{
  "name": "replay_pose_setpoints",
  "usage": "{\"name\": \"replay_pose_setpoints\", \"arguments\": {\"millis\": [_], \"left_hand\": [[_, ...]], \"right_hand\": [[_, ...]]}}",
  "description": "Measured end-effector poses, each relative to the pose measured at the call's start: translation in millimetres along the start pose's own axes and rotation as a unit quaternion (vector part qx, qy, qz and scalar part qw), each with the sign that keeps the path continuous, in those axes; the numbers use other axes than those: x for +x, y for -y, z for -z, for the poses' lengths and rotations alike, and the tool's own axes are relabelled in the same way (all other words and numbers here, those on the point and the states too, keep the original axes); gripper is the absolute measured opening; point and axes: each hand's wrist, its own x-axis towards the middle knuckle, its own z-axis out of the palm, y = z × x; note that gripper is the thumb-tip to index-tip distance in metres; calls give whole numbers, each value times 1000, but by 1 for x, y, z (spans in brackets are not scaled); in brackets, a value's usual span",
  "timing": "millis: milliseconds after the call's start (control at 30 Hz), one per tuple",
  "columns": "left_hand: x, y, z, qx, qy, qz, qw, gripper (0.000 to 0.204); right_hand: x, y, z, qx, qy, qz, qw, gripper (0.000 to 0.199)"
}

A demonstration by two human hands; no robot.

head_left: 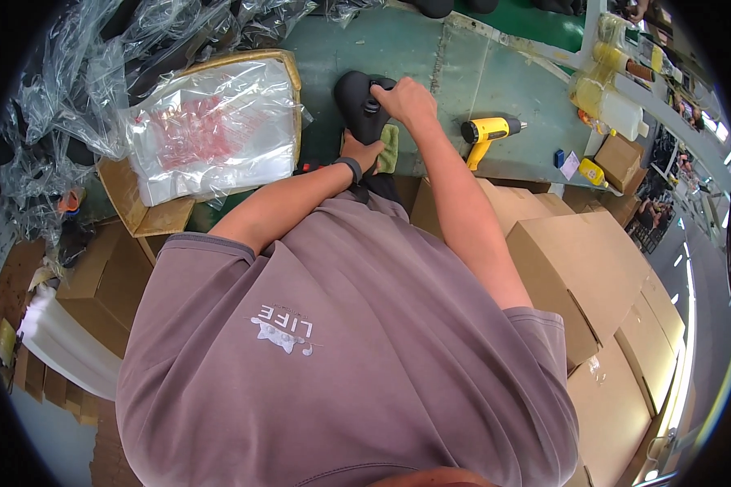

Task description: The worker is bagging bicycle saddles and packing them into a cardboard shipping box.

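Note:
A black bicycle saddle (352,97) is held over the green worktable, its wide end away from me and its narrow end toward me. My left hand (360,152) is closed round the narrow end. At the right side of the wide end, my right hand (406,104) grips the saddle with bent fingers; a small dark part shows beside the thumb, too unclear to name. A green cloth (388,149) lies just right of my left hand. Farther right, a yellow and black heat gun (489,135) rests on the tabletop.
An open carton (294,73) holding a stack of clear plastic bags (219,130) stands at the left. Crumpled clear wrapping (89,89) covers the far left. Cardboard boxes (577,260) are stacked at my right. Bottles (621,114) stand at the table's right end.

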Motion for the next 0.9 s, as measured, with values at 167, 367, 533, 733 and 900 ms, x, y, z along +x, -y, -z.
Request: {"name": "replay_pose_setpoints", "arguments": {"millis": [167,367,533,733,900], "left_hand": [[3,6,-2,21,-12,1,1000,87],[54,68,25,85,-42,-93,991,92],[7,19,-1,48,0,-3,999,97],[-1,-6,-5,18,-28,21,999,84],[-4,-5,-2,28,-19,8,999,86]], "right_hand": [[-28,-13,-13,39,-25,-12,999,68],[-114,-7,-13,12,-6,36,999,70],[-89,-15,-26,23,-38,3,999,66],[-23,1,-12,21,-36,1,999,61],[4,1,-7,32,-51,-6,998,66]]}}
